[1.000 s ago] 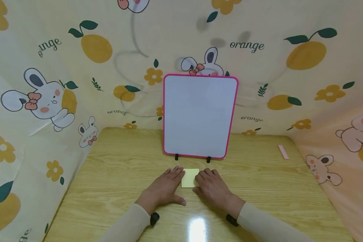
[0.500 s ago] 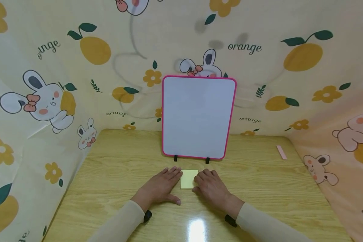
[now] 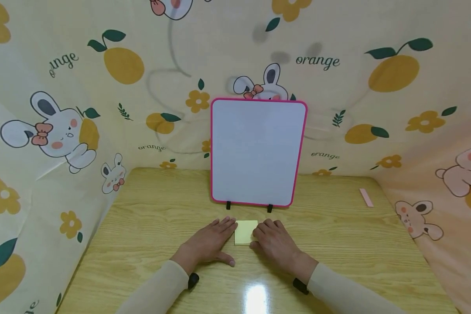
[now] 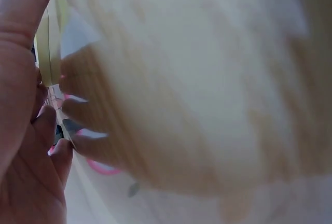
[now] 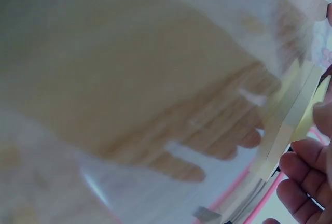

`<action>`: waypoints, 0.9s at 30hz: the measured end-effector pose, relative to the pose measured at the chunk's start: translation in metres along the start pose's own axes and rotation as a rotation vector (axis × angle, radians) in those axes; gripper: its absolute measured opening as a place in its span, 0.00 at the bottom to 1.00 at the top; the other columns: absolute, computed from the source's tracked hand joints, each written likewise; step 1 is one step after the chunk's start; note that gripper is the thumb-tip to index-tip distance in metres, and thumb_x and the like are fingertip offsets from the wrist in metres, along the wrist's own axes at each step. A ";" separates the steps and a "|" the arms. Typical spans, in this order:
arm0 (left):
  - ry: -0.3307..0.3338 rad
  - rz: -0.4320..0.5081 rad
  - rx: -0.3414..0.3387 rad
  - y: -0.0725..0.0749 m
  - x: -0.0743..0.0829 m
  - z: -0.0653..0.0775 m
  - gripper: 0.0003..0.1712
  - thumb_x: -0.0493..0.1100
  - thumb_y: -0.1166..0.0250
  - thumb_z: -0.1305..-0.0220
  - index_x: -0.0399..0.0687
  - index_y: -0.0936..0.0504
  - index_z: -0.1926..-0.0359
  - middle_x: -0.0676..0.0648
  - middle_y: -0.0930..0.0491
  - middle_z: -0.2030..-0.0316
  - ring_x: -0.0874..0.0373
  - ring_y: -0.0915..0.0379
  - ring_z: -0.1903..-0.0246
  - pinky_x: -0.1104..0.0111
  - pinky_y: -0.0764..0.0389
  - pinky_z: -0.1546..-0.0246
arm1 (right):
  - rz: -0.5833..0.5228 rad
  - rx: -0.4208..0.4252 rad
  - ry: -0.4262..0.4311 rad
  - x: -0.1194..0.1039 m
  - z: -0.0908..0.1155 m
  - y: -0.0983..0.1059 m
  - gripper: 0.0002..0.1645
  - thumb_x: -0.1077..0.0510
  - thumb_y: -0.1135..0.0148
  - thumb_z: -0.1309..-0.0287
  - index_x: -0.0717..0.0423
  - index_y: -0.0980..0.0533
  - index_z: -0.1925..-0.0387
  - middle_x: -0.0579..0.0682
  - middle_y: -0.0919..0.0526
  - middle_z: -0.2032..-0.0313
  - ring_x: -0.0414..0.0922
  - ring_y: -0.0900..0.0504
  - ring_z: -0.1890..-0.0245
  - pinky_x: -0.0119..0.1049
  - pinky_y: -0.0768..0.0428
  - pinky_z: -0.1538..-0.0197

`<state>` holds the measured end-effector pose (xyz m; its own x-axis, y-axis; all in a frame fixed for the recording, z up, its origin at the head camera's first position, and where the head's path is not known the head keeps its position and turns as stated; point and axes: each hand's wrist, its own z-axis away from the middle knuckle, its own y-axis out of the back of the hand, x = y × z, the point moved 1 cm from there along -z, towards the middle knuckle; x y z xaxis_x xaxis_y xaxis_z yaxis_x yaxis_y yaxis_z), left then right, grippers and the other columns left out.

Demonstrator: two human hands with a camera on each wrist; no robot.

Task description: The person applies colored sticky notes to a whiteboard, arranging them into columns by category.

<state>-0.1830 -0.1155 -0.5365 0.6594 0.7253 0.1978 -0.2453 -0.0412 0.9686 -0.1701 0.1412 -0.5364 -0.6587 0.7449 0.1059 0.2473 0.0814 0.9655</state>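
Note:
A pale yellow sticky note pad (image 3: 245, 233) lies flat on the wooden table (image 3: 161, 192), between both hands. My left hand (image 3: 207, 244) rests palm down, fingers straight and tips at the pad's left edge, the thumb spread toward me. At the pad's right edge my right hand (image 3: 276, 245) has its fingers curled, with index finger and thumb at the near right corner. The right wrist view shows the pad's side (image 5: 290, 115) close to the thumb and bent fingers (image 5: 306, 162). Exactly how much paper they pinch is hard to see.
Behind the pad a whiteboard (image 3: 257, 152) with a pink frame stands upright on small black feet (image 3: 228, 205). A pink strip (image 3: 366, 197) lies at the back right of the table. Patterned cloth (image 3: 165, 87) covers the walls around it.
The left hand has shifted slightly left, leaving more of the pad's left edge in sight. My right hand keeps its place at the right edge. The head view has tilted slightly.

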 end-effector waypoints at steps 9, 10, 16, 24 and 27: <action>-0.010 0.015 -0.003 -0.001 -0.002 -0.001 0.66 0.79 0.37 0.41 0.45 0.47 0.16 0.46 0.49 0.16 0.51 0.57 0.16 0.56 0.49 0.15 | 0.131 0.105 0.111 0.003 -0.008 0.000 0.12 0.51 0.28 0.38 0.51 0.23 0.66 0.46 0.17 0.63 0.47 0.24 0.59 0.41 0.24 0.55; -0.008 0.019 -0.005 -0.001 -0.002 -0.001 0.67 0.79 0.37 0.42 0.45 0.48 0.15 0.47 0.50 0.16 0.52 0.57 0.16 0.56 0.49 0.15 | 0.152 0.108 0.122 0.003 -0.009 0.000 0.13 0.51 0.27 0.40 0.51 0.24 0.65 0.47 0.17 0.63 0.48 0.24 0.59 0.41 0.24 0.55; 0.005 0.038 -0.005 -0.001 -0.001 -0.002 0.67 0.79 0.36 0.42 0.46 0.48 0.15 0.47 0.50 0.16 0.53 0.57 0.16 0.57 0.50 0.15 | 0.207 0.087 0.129 0.001 -0.013 0.000 0.15 0.53 0.28 0.42 0.53 0.26 0.65 0.48 0.21 0.65 0.49 0.26 0.60 0.42 0.24 0.55; 0.032 0.076 -0.019 0.001 0.000 -0.003 0.67 0.78 0.34 0.43 0.47 0.48 0.15 0.48 0.50 0.15 0.52 0.57 0.16 0.56 0.50 0.15 | 0.149 0.067 0.090 0.003 -0.015 -0.001 0.11 0.56 0.33 0.35 0.51 0.29 0.68 0.46 0.23 0.67 0.47 0.29 0.62 0.40 0.27 0.58; 0.036 0.078 -0.023 0.000 0.000 -0.003 0.67 0.78 0.34 0.43 0.47 0.48 0.15 0.49 0.50 0.15 0.53 0.57 0.16 0.57 0.51 0.15 | 0.136 0.071 0.087 0.005 -0.015 -0.002 0.12 0.59 0.34 0.34 0.51 0.30 0.69 0.45 0.24 0.68 0.46 0.30 0.64 0.39 0.29 0.59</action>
<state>-0.1849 -0.1136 -0.5364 0.6118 0.7447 0.2667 -0.3114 -0.0832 0.9466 -0.1838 0.1348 -0.5339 -0.6742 0.6922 0.2575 0.3855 0.0325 0.9221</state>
